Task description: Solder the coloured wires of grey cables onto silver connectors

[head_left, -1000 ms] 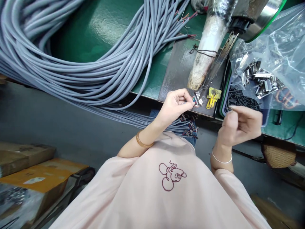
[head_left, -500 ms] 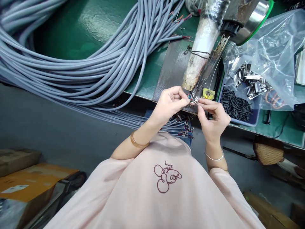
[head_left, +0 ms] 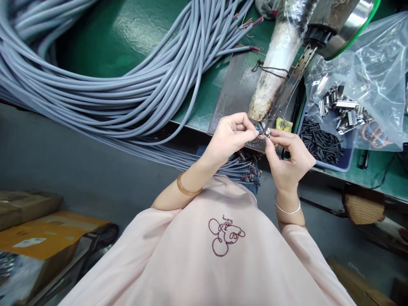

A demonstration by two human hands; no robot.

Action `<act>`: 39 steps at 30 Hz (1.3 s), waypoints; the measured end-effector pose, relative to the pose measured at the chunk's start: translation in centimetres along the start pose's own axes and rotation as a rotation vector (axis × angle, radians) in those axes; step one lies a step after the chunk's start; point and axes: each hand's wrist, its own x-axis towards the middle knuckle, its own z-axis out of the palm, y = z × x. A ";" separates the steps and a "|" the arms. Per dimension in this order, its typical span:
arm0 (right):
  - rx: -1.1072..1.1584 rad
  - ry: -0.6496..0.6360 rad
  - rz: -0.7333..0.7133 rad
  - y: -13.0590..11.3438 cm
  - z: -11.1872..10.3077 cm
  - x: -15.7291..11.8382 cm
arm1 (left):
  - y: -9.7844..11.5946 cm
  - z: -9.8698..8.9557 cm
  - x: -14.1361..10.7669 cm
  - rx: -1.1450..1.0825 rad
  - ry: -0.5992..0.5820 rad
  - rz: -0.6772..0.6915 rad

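My left hand [head_left: 234, 135] is closed in a pinch, thumb against fingers, on thin coloured wires [head_left: 258, 127]. Close to its fingertips is a small metal multi-pin connector [head_left: 267, 132], just below the lower end of a white wrapped tube [head_left: 270, 80]. My right hand [head_left: 288, 155] is also pinched, its thumb and fingertips gripping the connector's right side. Beside the tube a slotted metal soldering arm [head_left: 304, 59] slants down toward the connector. Its tip and the wire joints are too small to make out.
Grey cables [head_left: 140, 91] lie looped across the green bench [head_left: 140, 29]. Finished-looking connector ends [head_left: 251, 172] hang below its edge. At right, a blue tray [head_left: 349, 159] holds black sleeves [head_left: 321, 142], beside a clear bag [head_left: 379, 55] with connectors. A yellow pad [head_left: 283, 125] sits behind my right hand.
The whole view has shifted slightly, so the bench things appear farther right. Both hands keep their pinches at the connector, their fingers moving only a little.
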 end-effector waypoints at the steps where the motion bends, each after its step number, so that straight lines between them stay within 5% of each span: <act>1: 0.000 -0.002 0.007 0.0 0.0 0.0 | 0.0 0.0 0.0 0.001 -0.002 0.001; 39: -0.114 -0.031 0.003 -0.1 -0.5 -1.8 | -2.3 -0.2 -1.4 0.291 -0.041 0.193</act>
